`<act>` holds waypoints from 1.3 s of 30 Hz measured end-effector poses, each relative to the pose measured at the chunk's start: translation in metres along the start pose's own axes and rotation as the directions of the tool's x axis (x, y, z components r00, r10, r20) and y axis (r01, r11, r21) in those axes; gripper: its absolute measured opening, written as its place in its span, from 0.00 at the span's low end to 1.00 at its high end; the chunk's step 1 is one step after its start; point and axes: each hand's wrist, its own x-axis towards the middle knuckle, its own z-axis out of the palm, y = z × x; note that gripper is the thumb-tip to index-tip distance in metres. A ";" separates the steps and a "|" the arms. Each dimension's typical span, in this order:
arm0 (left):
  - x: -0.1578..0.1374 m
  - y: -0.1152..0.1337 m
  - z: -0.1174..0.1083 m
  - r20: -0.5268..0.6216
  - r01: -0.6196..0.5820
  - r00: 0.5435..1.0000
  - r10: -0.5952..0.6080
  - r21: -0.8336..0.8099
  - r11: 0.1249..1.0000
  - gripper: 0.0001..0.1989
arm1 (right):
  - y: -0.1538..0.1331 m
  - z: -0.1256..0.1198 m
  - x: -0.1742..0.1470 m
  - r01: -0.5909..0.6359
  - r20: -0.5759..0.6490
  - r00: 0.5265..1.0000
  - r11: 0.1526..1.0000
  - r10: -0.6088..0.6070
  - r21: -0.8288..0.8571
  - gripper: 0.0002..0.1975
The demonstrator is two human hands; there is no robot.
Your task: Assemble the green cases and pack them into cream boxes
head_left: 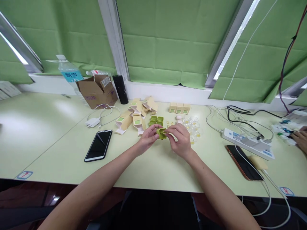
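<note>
A small open green plastic box (pixel 161 134) is held between the thumb and fingers of my left hand (pixel 149 138), above the table. The fingers of my right hand (pixel 179 139) are pinched together at the box's right rim; what they hold there is too small to make out. Just beyond my hands stand several similar green boxes (pixel 156 120). Tiny yellow pieces (pixel 169 122) lie to their right. Near my right hand are pinkish-white pieces (pixel 178 118) and a cluster of clear plastic cups (pixel 193 127) with yellow spots.
Opened small cartons (pixel 124 120) lie left of the green boxes; closed cartons (pixel 179 108) stand at the back. A phone (pixel 98 145), charger (pixel 93 122), cardboard box (pixel 97 92) and black flask (pixel 120 89) are left. Right are a power strip (pixel 248 143), another phone (pixel 243 163) and another person's hand (pixel 301 138).
</note>
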 end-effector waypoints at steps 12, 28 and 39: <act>0.002 -0.007 -0.005 0.030 0.030 0.999 -0.031 0.050 0.998 0.27 | 0.000 0.002 0.001 0.166 0.025 0.986 0.969 -0.164 -0.185 0.08; 0.005 -0.003 0.000 -0.058 -0.055 0.996 0.069 0.217 0.975 0.29 | 0.011 -0.002 0.001 0.160 0.048 0.986 0.987 -0.159 -0.022 0.07; 0.009 -0.001 0.000 -0.286 -0.184 0.900 0.329 0.434 0.882 0.28 | 0.013 -0.004 -0.003 -0.032 0.080 0.996 0.999 0.031 0.019 0.26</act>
